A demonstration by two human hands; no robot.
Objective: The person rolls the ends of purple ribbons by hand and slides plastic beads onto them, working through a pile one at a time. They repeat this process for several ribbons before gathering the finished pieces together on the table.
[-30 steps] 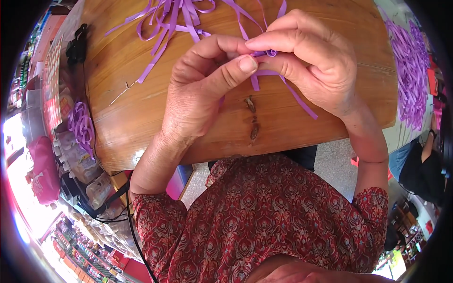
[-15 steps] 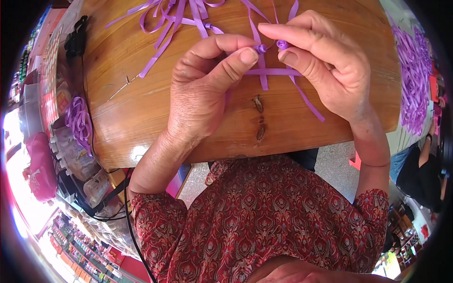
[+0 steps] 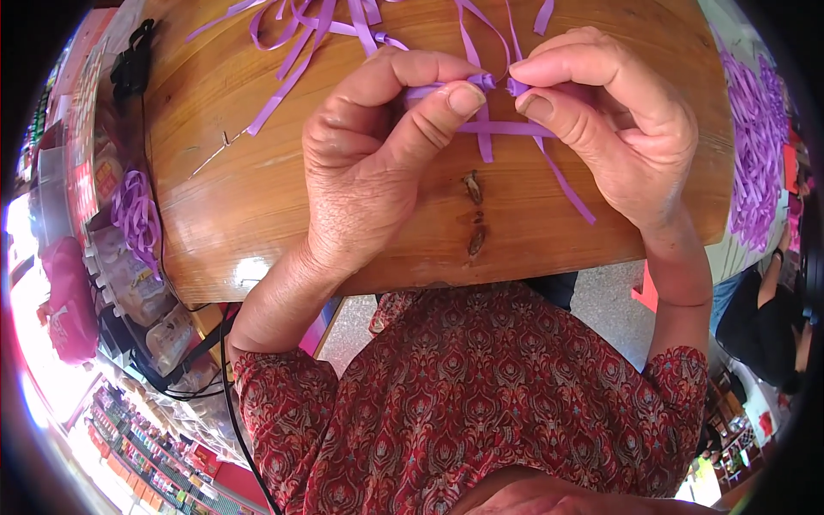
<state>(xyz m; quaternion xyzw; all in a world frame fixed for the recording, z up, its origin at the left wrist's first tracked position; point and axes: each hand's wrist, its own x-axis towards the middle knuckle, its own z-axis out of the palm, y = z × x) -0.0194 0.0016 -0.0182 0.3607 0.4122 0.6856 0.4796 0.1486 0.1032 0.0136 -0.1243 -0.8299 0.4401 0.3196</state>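
Note:
My left hand (image 3: 365, 167) pinches a small folded knot of purple ribbon (image 3: 484, 81) between thumb and forefinger. A length of the same ribbon shows behind that thumb. Just to the right, my right hand (image 3: 622, 129) has thumb and forefinger closed on a second small purple ribbon roll (image 3: 517, 87). A narrow gap separates the two pieces. Below them, a flat ribbon strip (image 3: 506, 129) runs crosswise on the wooden table, and another ribbon tail (image 3: 568, 184) slants toward me. Fingertips partly hide both held pieces.
Loose purple ribbons (image 3: 319, 30) lie at the table's far side. A thin metal tool (image 3: 211, 154) touches one ribbon end. A ribbon hank (image 3: 137, 219) hangs at the left, near a black cable. A ribbon heap (image 3: 755, 154) covers the right side; a person (image 3: 760, 322) is beyond.
My right forefinger, raised before, has come down onto the small ribbon roll, and that hand has shifted slightly right. The knot in my left hand has turned and moved a little up and right.

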